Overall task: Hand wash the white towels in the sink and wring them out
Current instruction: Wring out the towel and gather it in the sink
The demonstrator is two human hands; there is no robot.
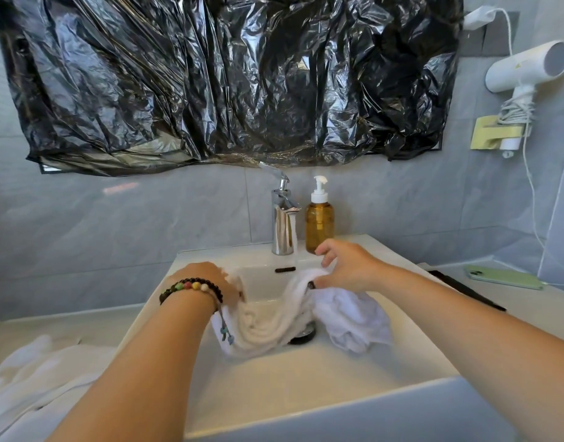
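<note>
Two bare hands over one white sink (pixel 306 378). Left hand (pixel 207 282) at the left rim of the basin, fingers curled down onto one end of a white towel (pixel 267 320); fingertips are hidden behind the hand, so the grip shows only from the cloth bunched under it. Right hand (pixel 347 266) at the other end of the same towel, thumb and lower fingers pinching the cloth, upper fingers lifted and loosely bent. The towel hangs between the two hands in a sagging U inside the basin, its low part just above the drain (pixel 303 333). One thin stream of water (pixel 295 247) runs from one chrome faucet (pixel 282 218) and lands on the towel near the right hand.

A second white towel (pixel 354 320) lies crumpled in the basin on the right, below the right wrist, touching the held one. More white cloth (pixel 29 374) is heaped on the counter left of the sink; cannot tell how many pieces.

Left wrist carries two bead bracelets (pixel 191 287), dark beads with a few coloured ones, and a cord with small blue beads dangling.

One amber pump bottle (pixel 319 224) stands just right of the faucet. One green phone (pixel 503 277) lies flat on the counter at right. One white hair dryer (pixel 526 68) sits in a yellow wall holder (pixel 491 134), cord running up to a plug. One sheet of black plastic (pixel 226 78) covers the wall above the faucet.
</note>
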